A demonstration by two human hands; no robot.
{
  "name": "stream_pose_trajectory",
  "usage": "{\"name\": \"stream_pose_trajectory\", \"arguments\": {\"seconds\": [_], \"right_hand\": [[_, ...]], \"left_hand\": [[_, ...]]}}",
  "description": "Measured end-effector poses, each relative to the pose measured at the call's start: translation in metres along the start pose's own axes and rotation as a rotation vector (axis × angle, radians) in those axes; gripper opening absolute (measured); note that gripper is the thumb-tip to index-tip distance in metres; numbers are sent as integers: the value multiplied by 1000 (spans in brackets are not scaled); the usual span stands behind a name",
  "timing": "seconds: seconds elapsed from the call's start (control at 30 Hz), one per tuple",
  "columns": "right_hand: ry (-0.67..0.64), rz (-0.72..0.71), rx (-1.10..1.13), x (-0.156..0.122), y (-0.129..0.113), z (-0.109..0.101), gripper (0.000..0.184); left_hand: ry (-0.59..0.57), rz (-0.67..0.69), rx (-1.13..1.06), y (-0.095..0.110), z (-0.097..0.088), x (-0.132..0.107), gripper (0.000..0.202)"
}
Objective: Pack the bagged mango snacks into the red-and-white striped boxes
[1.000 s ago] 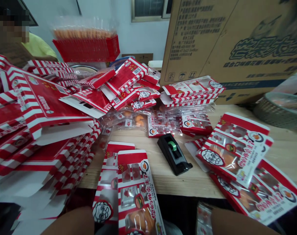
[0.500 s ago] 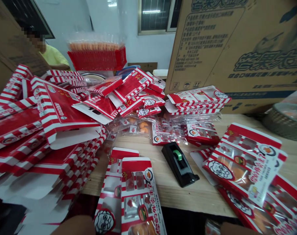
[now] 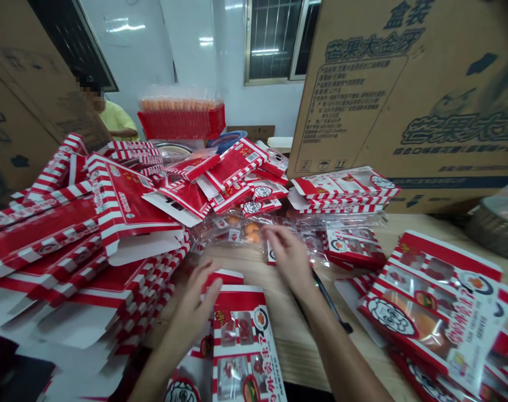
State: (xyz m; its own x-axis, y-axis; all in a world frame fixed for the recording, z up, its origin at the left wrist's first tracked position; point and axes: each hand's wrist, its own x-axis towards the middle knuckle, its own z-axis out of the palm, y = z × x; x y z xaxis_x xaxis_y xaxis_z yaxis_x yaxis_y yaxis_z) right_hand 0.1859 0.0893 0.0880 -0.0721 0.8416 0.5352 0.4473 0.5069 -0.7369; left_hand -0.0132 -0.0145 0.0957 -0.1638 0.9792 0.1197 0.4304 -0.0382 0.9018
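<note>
One windowed box (image 3: 241, 357) holds red pieces (image 3: 244, 331); left fingers (image 3: 202, 273) spread, empty; right fingers (image 3: 282, 239) parted, empty, near packets (image 3: 237, 234).

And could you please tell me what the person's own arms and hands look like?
The left hand and right hand are both ungloved, and no sleeve shows on the forearms. No watch or bracelet is visible at either wrist; blur leaves rings uncertain.

Pale glossy wall (image 3: 232, 103) behind, catching white light streaks (image 3: 206, 41). Barred, metal-framed window (image 3: 274, 39), upper centre; dark panel (image 3: 71, 33), upper left. Light wood-grained bench (image 3: 245, 261) in front.
</note>
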Motion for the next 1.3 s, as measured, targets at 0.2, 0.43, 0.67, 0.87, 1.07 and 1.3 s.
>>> {"name": "stream_pose_trajectory", "arguments": {"seconds": [0.2, 0.43, 0.67, 0.87, 1.07, 1.3], "right_hand": [[-189, -43, -94, 25, 20, 99, 20], [-245, -127, -88, 28, 24, 106, 13], [-13, -102, 52, -11, -1, 20, 21], [315, 190, 134, 14, -25, -38, 24], [386, 345, 282, 5, -34, -43, 31], [83, 486, 550, -26, -37, -34, 39]], "left_hand": [[-157, -81, 68, -51, 25, -11, 40], [-165, -118, 29, -58, 15, -18, 48], [-36, -205, -36, -69, 0, 6, 52], [-93, -94, -173, -43, -2, 35, 68], [-378, -57, -498, 4, 4, 22, 88], [-310, -193, -406, 4, 12, 38, 54]]}}
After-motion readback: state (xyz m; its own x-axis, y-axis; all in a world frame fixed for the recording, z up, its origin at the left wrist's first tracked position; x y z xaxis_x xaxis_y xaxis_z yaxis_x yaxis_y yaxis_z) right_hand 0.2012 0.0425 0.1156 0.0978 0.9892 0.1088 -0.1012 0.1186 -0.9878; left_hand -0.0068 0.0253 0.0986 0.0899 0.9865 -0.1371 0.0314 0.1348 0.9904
